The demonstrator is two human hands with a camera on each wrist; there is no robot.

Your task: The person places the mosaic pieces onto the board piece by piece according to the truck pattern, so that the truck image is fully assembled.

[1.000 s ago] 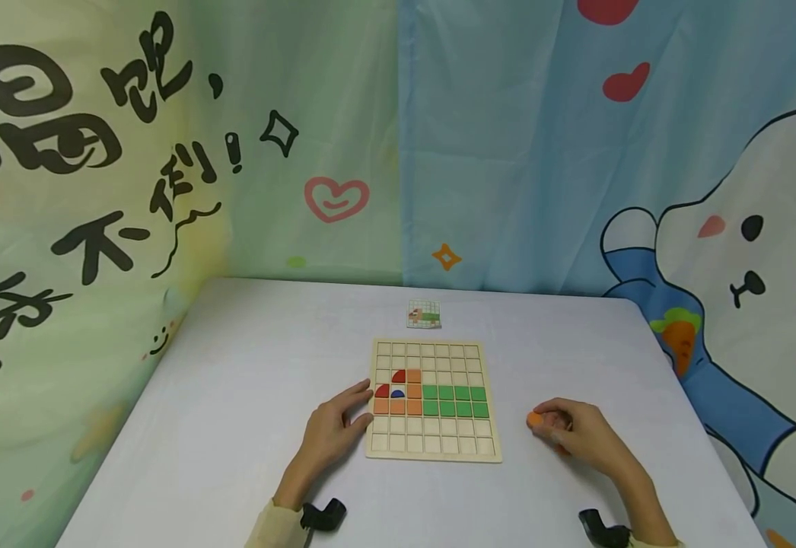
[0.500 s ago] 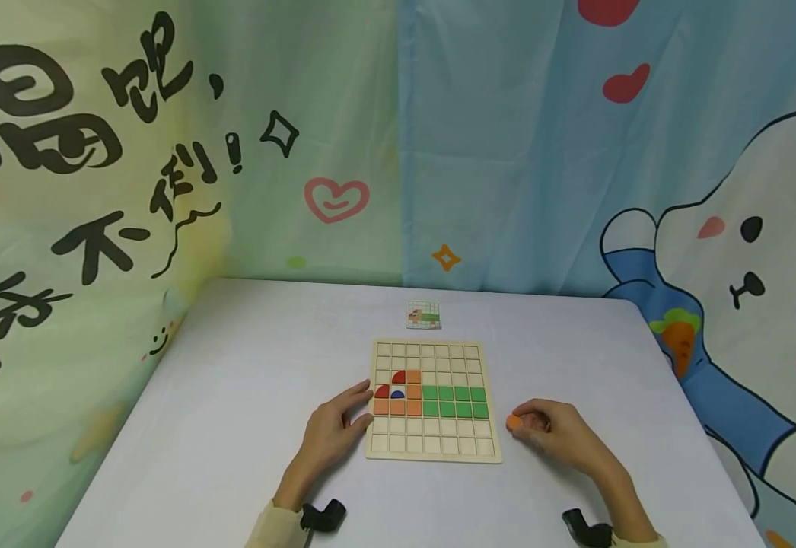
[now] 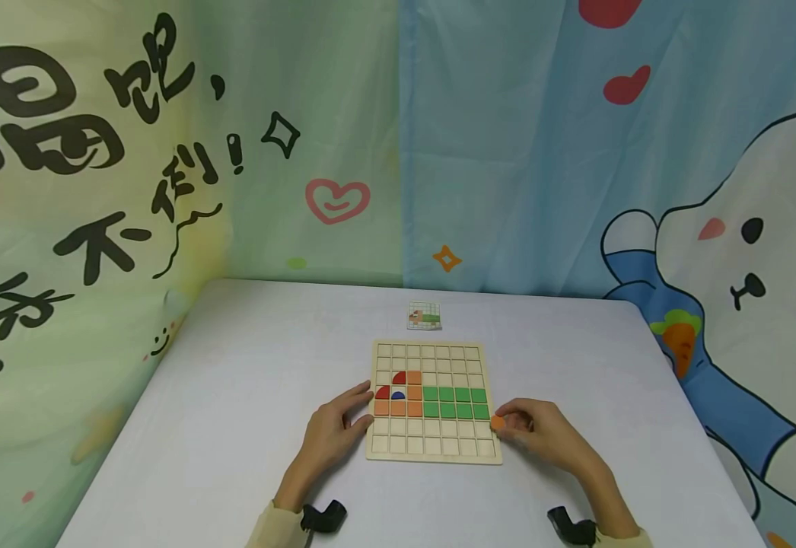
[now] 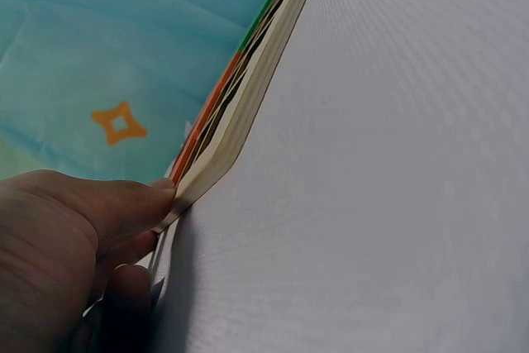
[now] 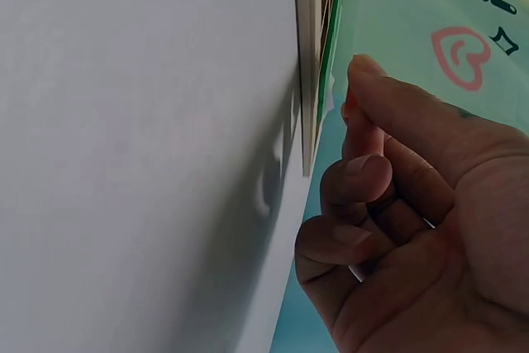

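Observation:
A wooden grid board [image 3: 432, 449] lies on the white table, with red, orange, green and blue-and-white tiles set in part of its squares. My left hand [image 3: 335, 426] rests at the board's left edge, thumb and forefinger touching it apart from each other. In the left wrist view the thumb [image 4: 132, 204] lies against the board's rim. My right hand [image 3: 542, 430] pinches a small orange tile [image 3: 497, 422] between thumb and forefinger, over the board's right edge. In the right wrist view the fingers mostly hide this tile, and the other fingers curl in.
A small picture card [image 3: 424, 315] with a coloured grid pattern lies behind the board. White cloth covers the table [image 3: 268, 342]. A printed curtain [image 3: 494, 152] hangs behind the table. Black wrist mounts [image 3: 324, 517] sit at both wrists.
My right hand has moved left with the orange tile, from the table right of the board to the board's right edge. The left hand has stayed in place.

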